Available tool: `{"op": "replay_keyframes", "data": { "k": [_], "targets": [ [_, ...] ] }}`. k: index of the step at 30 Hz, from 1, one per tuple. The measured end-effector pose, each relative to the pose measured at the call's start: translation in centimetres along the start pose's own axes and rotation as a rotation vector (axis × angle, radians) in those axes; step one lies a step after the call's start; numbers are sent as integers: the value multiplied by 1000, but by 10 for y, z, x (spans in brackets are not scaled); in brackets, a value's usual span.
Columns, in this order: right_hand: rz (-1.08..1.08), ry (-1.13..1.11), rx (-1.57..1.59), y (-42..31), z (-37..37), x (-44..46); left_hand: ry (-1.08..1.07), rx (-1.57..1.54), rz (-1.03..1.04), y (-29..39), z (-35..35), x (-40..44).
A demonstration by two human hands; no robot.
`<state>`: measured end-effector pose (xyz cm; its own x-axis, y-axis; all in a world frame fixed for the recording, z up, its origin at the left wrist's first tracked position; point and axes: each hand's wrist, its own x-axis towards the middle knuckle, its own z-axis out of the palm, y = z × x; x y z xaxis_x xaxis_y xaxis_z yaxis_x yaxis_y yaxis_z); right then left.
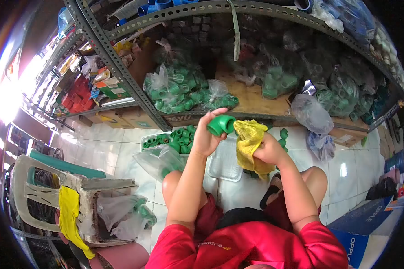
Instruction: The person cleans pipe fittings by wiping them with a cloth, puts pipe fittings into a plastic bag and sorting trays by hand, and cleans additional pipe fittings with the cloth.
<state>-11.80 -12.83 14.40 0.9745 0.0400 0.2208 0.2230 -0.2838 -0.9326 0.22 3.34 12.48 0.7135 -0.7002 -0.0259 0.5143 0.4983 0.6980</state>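
In my left hand (205, 134) is a green pipe elbow (221, 125), held up with one round opening facing right. My right hand (271, 149) grips a yellow cloth (249, 145), which hangs down from the fingers. The cloth's upper edge is close beside the elbow's opening; whether they touch I cannot tell. Below my hands a white plastic tray (226, 167) lies on the floor. A second tray (144, 140), filled with small green fittings (180, 138), stands to the left, with a clear plastic bag (159, 159) in front of it.
Ahead is a metal shelf (166, 20) with bags of green fittings (175, 87). On the left stands a plastic chair (24, 186) with a yellow cloth strip (69, 215) over it. A blue box (357, 228) sits at right. Loose green fittings (283, 136) lie beyond my right hand.
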Motion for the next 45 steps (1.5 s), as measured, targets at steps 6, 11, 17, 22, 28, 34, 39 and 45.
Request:
{"op": "replay_keyframes", "data": {
  "k": [6,11,17,22,28,34,39,45],
  "targets": [
    [195,-96,-356,29,14,0,-22,563,51,-25,-4,7],
    [372,-179,702,61,14,2,-75,768,231,-34,-10,12],
    [572,-110,999,77,46,-6,146,748,-154,-19,-11,9],
    [260,-151,-470,64,59,-4,302,782,-512,-29,-31,7],
    [250,96,-349,119,52,-1,361,537,-478,-54,-42,10],
    [346,-93,-340,125,10,1,259,624,-411,-79,-69,24],
    [625,-29,-130,70,-28,-2,413,1375,-243,-142,-154,40],
    [628,31,415,68,-33,-1,348,1576,-268,-104,-92,30]
  ]
}}
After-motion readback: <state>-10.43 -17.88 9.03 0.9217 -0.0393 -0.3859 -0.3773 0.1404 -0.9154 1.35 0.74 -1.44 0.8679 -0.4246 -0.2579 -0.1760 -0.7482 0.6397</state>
